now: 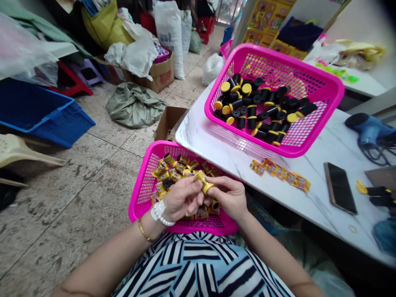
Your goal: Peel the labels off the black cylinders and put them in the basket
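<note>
Between the fingertips of both hands is a small canister with a yellow printed wrapper (204,184). My left hand (182,196) pinches its upper left end, and my right hand (230,194) grips the lower right end. Both hands are over a pink basket (138,194) that holds several canisters in the same yellow wrapping (175,175). A second pink basket (323,119) stands on the table, with several black canisters with yellow lids (252,115) inside. Flat printed yellow sleeves (280,172) lie in an overlapping row on the tabletop.
On the white marbled table (213,142) are a phone (340,187), a blue hair dryer (371,128) and more black canisters (379,196) at the right edge. A blue crate (71,119), a cardboard box (168,119) and a crumpled sack (134,105) sit on the floor.
</note>
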Available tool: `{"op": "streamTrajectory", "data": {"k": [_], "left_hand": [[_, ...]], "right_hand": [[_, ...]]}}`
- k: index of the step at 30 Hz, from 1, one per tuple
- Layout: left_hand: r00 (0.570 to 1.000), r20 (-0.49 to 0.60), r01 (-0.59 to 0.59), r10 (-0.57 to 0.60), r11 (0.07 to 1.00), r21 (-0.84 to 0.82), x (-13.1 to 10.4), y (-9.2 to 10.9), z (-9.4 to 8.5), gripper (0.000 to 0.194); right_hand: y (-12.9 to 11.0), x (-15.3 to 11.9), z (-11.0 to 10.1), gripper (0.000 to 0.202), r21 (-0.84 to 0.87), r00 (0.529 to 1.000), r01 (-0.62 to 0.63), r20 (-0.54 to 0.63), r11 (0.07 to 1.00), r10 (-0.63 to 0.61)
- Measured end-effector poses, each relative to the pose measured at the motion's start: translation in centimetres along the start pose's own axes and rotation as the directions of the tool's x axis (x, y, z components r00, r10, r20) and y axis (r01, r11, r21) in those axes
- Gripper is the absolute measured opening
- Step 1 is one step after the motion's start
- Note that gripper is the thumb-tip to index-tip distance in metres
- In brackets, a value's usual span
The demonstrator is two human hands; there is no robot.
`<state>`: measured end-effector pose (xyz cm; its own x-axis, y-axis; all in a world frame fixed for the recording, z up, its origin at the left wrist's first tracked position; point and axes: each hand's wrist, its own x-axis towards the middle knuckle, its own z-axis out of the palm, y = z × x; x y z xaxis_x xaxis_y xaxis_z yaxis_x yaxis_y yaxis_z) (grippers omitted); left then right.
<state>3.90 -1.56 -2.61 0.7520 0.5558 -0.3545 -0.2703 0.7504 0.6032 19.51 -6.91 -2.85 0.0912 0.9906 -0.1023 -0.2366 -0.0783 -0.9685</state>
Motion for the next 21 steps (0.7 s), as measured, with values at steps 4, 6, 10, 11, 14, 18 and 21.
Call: {"op": "streamTrajectory", "data": {"k": [4,6,10,11,14,18,21], "left_hand": [[0.998,0.034,0.049,-0.05,0.998,0.034,0.2,-1.0,0.7,0.051],[0.997,0.032,0.067,-0.069,0.996,0.055,0.5,-1.8,0.9,0.059],[0.994,-0.047,0.098,-0.095,0.993,0.072,0.7,-2.9,0.7,0.06],[0.991,-0.07,0.119,-0.113,0.989,0.085,0.5,-2.9,0.5,0.059],[0.972,-0.138,0.214,-0.19,0.958,0.189,-0.6,-2.1,-0.1,0.049],[0.94,-0.326,0.258,-0.097,0.828,0.499,-2.5,0.3,-0.7,0.047],[0.895,-0.434,0.241,0.098,0.712,0.659,-2.6,2.3,-1.2,0.063]], "right_hand": [[0.8,-0.5,0.2,0.035,0.096,0.997,-0.012,-0.07,0.995,0.019],[1.5,-0.8,0.3,0.038,0.1,0.997,-0.013,-0.079,0.995,0.021],[2.9,-1.4,0.6,0.036,0.026,0.995,0.001,-0.096,1.0,0.001],[3.0,-1.5,0.5,0.032,-0.026,0.995,0.031,-0.091,0.999,-0.033],[1.8,-1.6,-1.1,0.024,-0.323,0.962,0.262,0.009,0.909,-0.274],[-1.4,-1.3,-7.2,0.027,-0.834,0.818,0.263,-0.075,0.486,-0.57],[-2.5,-0.6,-12.3,0.031,-0.971,0.746,-0.06,-0.196,0.23,-0.636]]}}
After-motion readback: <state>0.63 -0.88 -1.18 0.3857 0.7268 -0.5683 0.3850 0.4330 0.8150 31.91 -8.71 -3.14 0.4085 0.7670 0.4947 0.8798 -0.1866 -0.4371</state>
